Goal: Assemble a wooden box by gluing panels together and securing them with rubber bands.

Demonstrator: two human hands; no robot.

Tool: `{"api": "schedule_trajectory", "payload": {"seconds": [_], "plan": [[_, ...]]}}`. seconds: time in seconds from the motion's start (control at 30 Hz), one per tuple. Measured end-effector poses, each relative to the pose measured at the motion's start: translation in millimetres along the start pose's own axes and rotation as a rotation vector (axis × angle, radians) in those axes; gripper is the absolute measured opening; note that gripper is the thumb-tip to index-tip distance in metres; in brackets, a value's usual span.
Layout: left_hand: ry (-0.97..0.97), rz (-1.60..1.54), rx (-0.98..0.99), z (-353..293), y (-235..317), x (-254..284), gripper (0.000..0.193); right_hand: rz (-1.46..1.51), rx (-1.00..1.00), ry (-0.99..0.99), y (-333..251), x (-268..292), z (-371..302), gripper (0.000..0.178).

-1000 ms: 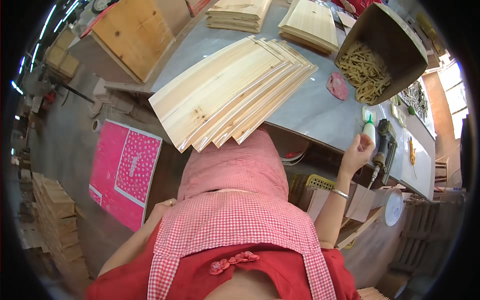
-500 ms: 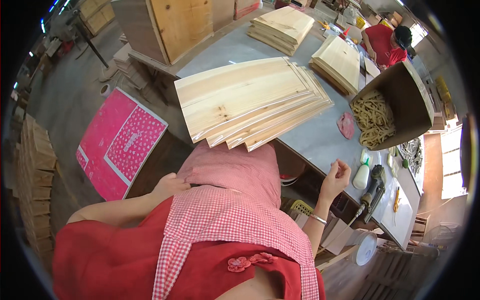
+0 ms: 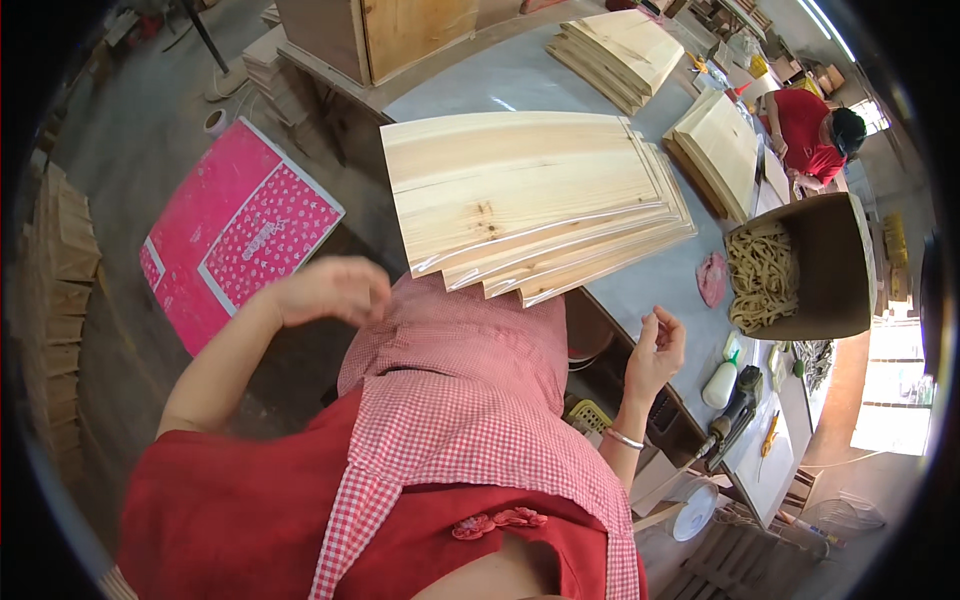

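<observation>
Several pale pine boards (image 3: 530, 165) lie overlapped in a fanned stack, their near ends jutting past the table edge above my lap. A knot marks the top board, and the stepped front edges look shiny. My left hand (image 3: 335, 290) is raised left of the stack's near corner, touching no board; its fingers are smeared by motion. To the right of the boards, my right hand (image 3: 655, 352) hovers by the table edge. Its fingers are loosely bent, with a gap to the thumb and nothing visible between them.
On the grey table (image 3: 630, 275) stand two more board stacks (image 3: 625, 55), a carton (image 3: 845, 265) of tan strips, a pink cloth (image 3: 711, 279), a white bottle (image 3: 720, 384) and a dark power tool (image 3: 735, 410). A pink printed panel (image 3: 235, 225) is at left. A person in red (image 3: 800, 130) works beyond.
My left hand has risen from beside the apron toward the boards' near corner. The thumb and fingers of my right hand have parted slightly. The whole view has shifted a little.
</observation>
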State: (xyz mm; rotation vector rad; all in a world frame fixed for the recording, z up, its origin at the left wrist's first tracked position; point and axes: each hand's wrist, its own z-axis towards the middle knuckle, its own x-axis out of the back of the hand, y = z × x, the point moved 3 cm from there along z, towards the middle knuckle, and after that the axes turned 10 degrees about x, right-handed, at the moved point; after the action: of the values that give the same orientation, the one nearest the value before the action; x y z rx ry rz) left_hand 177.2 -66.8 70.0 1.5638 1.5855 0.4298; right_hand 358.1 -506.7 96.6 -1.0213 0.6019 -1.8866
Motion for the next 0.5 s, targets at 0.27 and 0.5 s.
{"api": "schedule_trajectory", "payload": {"seconds": [0.27, 0.5], "plan": [[0.244, -0.55, -0.167, 92.8, 54.8, 31.9, 0.071, -0.07, 0.134, -0.13, -61.7, -22.5, 19.2, 0.014], [-0.103, -0.594, -0.417, 58.3, 140.2, 17.4, 0.054, -0.136, 0.307, -0.339, -119.1, -53.7, 0.8, 0.023]]}}
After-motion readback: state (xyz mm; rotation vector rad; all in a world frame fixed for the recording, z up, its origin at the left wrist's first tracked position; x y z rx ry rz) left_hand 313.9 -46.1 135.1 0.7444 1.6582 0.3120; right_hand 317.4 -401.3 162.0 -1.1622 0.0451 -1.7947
